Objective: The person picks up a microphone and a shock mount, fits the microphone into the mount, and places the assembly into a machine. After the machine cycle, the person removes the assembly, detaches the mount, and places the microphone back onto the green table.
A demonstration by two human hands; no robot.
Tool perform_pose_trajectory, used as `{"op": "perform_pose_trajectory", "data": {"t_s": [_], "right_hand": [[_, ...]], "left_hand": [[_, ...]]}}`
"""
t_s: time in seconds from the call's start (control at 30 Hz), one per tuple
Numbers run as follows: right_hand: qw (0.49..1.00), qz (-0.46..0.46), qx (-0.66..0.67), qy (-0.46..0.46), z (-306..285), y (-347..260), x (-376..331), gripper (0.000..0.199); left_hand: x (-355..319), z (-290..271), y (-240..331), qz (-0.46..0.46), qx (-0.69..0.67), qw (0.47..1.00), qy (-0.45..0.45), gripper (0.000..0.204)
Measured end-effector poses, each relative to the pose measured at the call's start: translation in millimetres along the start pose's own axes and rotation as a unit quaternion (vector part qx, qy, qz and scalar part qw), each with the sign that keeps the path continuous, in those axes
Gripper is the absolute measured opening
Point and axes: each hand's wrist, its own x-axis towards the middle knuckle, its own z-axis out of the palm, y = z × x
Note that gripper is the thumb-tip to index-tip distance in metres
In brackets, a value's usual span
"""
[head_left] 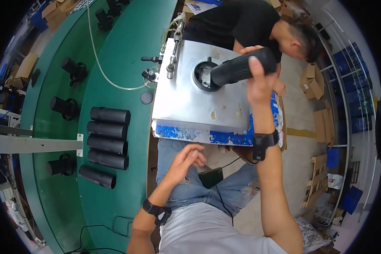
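Observation:
My right hand (259, 82) is wrapped round a black cylinder (240, 67), which tilts over the metal box's top. Its lower left end meets or overlaps a round black fixture (202, 77) with an opening; I cannot tell whether they touch. That fixture is set in the silver metal box (178, 101) in front of me. Above my lap, near the box's front edge, my left hand (188, 160) holds nothing, its fingers loosely bent and apart. Several similar black cylinders (109, 130) lie in a column on the green table to the left.
A valve with a clear hose (172, 63) stands on the box's left side. A round black disc (146, 98) lies on the green table (131, 51). Black lamp-like fittings (63, 108) line the green wall. A person in a black shirt (241, 21) leans close beyond the box.

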Motion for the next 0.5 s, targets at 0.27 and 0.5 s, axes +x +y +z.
{"op": "perform_pose_trajectory", "data": {"t_s": [0.27, 0.5], "right_hand": [[0.976, 0.032, -0.177, -0.122, 36, 69, 6, 0.031], [0.985, 0.016, -0.157, 0.067, 47, 84, -16, 0.025]], "left_hand": [[-9, -25, -10, -0.035, -0.024, 0.998, 0.039, 0.028], [11, -31, 70, 0.093, 0.004, 0.992, 0.085, 0.019]]}}
